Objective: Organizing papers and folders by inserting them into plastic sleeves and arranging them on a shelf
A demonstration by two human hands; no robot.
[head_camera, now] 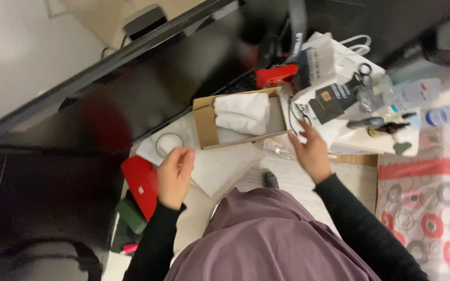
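Note:
My left hand (pixel 175 174) rests with curled fingers on a sheet of white paper (pixel 222 166), just below a thin round ring (pixel 158 144). I cannot tell whether the fingers pinch anything. My right hand (pixel 311 151) hovers with fingers spread, holding nothing, over crumpled clear plastic (pixel 277 151) beside an open cardboard box (pixel 205 125). Folded white paper or cloth (pixel 243 112) lies in the box. Both arms wear black sleeves, and a purple garment (pixel 266 239) covers my lap.
A flat red packet (pixel 140 182) and a green block (pixel 130 214) lie left of my left hand. Behind the box are a red tool (pixel 277 74), a white bag (pixel 334 54), scissors (pixel 363 70) and plastic bottles (pixel 412 93). Patterned cloth (pixel 428 208) lies right; a dark panel (pixel 79 109) fills the left.

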